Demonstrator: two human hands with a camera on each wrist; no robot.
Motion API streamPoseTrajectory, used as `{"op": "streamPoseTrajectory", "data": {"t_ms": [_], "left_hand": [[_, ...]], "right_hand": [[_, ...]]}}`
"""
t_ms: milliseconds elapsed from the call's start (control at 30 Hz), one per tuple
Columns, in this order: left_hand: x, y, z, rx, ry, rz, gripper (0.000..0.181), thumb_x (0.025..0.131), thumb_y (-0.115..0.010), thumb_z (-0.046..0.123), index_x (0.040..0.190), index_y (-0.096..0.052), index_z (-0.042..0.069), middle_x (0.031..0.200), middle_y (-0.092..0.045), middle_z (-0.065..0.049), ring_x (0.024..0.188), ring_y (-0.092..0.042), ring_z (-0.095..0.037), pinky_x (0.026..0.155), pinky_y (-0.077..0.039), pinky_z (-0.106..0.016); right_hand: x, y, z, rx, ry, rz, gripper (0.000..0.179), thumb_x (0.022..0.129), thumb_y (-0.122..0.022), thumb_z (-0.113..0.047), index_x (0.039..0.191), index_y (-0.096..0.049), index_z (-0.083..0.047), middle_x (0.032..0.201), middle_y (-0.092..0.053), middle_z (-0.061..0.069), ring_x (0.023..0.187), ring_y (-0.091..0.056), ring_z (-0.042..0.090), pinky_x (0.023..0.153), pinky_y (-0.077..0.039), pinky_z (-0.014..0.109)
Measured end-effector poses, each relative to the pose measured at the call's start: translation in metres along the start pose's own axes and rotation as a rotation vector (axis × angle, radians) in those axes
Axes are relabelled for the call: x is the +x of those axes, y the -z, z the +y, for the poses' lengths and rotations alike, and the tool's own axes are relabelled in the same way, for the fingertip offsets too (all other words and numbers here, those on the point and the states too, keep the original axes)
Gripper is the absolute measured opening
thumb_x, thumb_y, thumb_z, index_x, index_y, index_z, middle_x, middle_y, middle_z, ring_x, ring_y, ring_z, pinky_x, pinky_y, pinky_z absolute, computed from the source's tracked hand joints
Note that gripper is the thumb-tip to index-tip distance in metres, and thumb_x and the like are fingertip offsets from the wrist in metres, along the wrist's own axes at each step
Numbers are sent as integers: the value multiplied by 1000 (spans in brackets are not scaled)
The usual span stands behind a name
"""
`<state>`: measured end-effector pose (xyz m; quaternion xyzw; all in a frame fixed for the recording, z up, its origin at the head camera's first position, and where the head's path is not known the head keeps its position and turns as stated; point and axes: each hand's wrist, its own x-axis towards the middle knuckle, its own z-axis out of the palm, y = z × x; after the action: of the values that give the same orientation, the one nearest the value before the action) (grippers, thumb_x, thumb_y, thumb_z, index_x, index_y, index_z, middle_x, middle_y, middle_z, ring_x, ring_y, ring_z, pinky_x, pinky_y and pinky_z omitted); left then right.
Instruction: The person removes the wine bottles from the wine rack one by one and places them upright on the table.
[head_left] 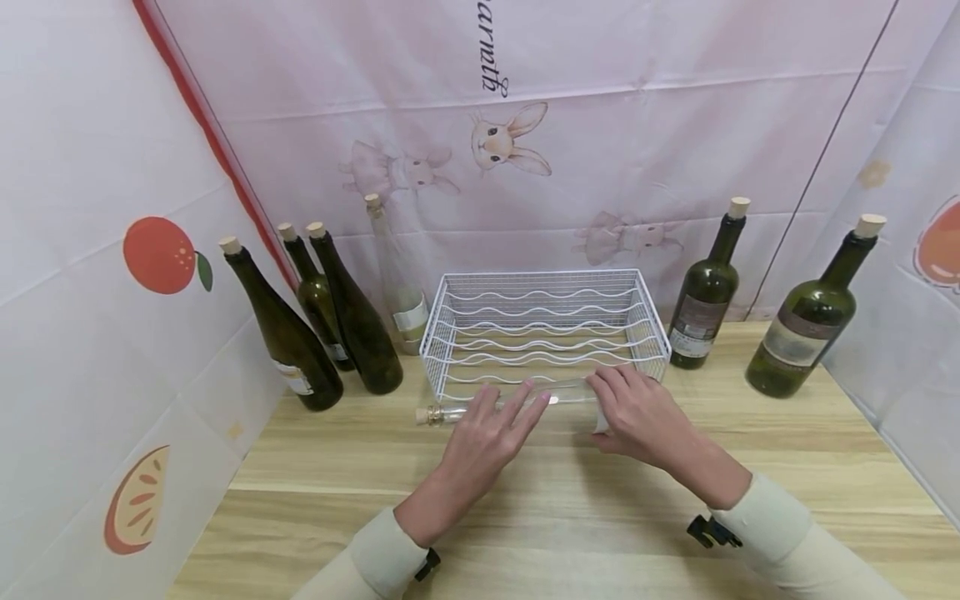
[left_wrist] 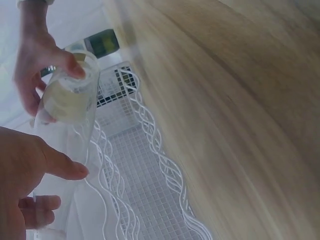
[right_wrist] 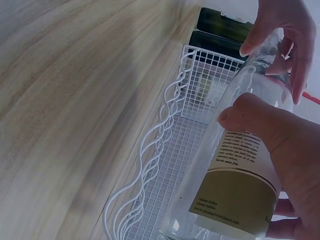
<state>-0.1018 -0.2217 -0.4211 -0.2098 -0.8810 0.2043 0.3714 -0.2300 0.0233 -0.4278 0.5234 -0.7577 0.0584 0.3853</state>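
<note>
Both hands hold a clear glass bottle (head_left: 573,392) lying sideways over the front edge of a white wire wine rack (head_left: 540,272). Its cork (head_left: 430,416) points left. Toward the neck, my left hand (head_left: 480,446) has its thumb and fingers round the glass, with fingers spread apart. My right hand (head_left: 645,421) grips the body near the base, thumb on the near side. A cream and olive label (right_wrist: 237,190) shows under that hand in the right wrist view. Wavy wire rows in the rack hold no bottle.
Three dark green corked bottles (head_left: 358,325) stand left of the rack, with another clear corked bottle (head_left: 408,312) at its back left. To the right stand two green bottles (head_left: 701,317) with labels. A printed cloth (head_left: 637,150) hangs behind the wooden table (head_left: 562,533).
</note>
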Motion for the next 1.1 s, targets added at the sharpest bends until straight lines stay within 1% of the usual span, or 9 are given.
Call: {"op": "streamPoseTrajectory", "data": {"t_ms": [100, 200, 400, 467, 633, 733, 933, 1100], "left_hand": [[1, 1, 0, -17, -1, -4, 60, 93, -54, -3, 149, -57, 21, 144, -65, -5, 105, -69, -29, 106, -57, -46], [1, 0, 0, -23, -17, 14, 59, 93, -52, -3, 147, -58, 20, 143, -66, -7, 106, -69, -30, 106, -57, -47], [2, 1, 1, 1, -42, 42, 56, 96, -49, -2, 146, -59, 19, 142, -66, -9, 111, -69, -32, 107, -56, -50], [2, 2, 1, 0, -51, 60, 53, 98, -48, -2, 145, -60, 19, 143, -66, -9, 113, -69, -32, 108, -55, -50], [5, 3, 2, 2, -99, 144, 45, 103, -45, 0, 138, -66, 18, 144, -66, -8, 120, -68, -33, 107, -56, -49], [6, 5, 2, -7, -119, 180, 42, 105, -44, 1, 135, -69, 18, 143, -67, -8, 123, -67, -32, 105, -57, -48], [7, 9, 2, 0, -156, 211, 38, 105, -46, 5, 131, -71, 18, 142, -67, -8, 125, -67, -31, 109, -55, -48], [7, 10, 2, 10, -168, 238, 37, 104, -48, 6, 131, -71, 18, 141, -68, -8, 125, -68, -30, 110, -54, -49]], "right_hand": [[0, 2, 0, 0, -2, 9, 94, 49, -96, -56, 115, -67, 5, 108, -72, 18, 94, -69, 35, 78, -65, 44], [-1, 3, 1, -8, -10, 10, 95, 48, -97, -56, 114, -67, 6, 107, -73, 19, 93, -70, 35, 77, -65, 44], [-2, 5, 2, -9, -23, 15, 93, 49, -97, -53, 114, -67, 5, 106, -72, 18, 93, -70, 36, 77, -65, 44], [-3, 7, 3, 1, -31, 27, 92, 48, -97, -53, 114, -67, 5, 106, -72, 18, 92, -70, 36, 75, -65, 44], [-4, 11, 6, 25, -64, 43, 93, 46, -99, -51, 114, -67, 4, 106, -73, 19, 90, -70, 35, 70, -65, 45], [-4, 13, 9, 25, -79, 42, 91, 47, -98, -50, 114, -66, 4, 106, -73, 19, 90, -70, 36, 67, -65, 46], [-6, 17, 14, 15, -102, 66, 89, 49, -95, -49, 113, -68, 5, 107, -73, 22, 91, -70, 38, 56, -62, 46], [-6, 20, 17, 17, -121, 84, 83, 51, -93, -46, 113, -69, 5, 106, -73, 22, 90, -71, 38, 53, -61, 46]]}}
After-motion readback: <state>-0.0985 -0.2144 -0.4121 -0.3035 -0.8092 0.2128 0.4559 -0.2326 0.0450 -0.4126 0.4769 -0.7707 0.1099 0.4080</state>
